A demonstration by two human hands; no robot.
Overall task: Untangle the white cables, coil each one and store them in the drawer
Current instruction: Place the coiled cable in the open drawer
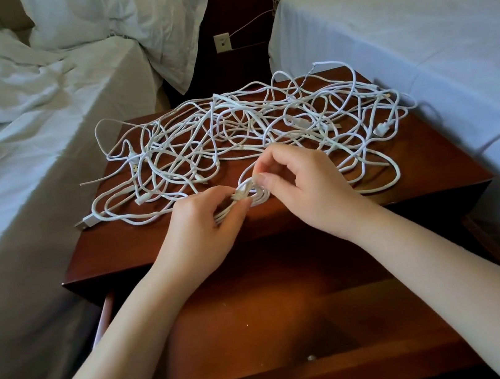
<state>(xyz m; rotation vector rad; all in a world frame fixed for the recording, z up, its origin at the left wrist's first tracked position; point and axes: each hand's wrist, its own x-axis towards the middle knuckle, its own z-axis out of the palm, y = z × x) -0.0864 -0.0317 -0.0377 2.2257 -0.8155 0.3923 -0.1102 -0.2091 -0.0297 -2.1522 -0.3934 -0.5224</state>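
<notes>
Your left hand (202, 225) grips the small coil of white cable (251, 194), your right hand (303, 187) pinches its top loop, the left-to-right sprawl of tangled white cables (234, 133) lies just beyond, and the open brown wooden drawer (256, 324) waits below your wrists.

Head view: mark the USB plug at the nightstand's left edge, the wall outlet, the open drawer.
USB plug (86, 221), head view, on the plug body.
wall outlet (222, 42), head view, centre of the faceplate.
drawer (261, 317), head view, bare wooden floor inside.
</notes>
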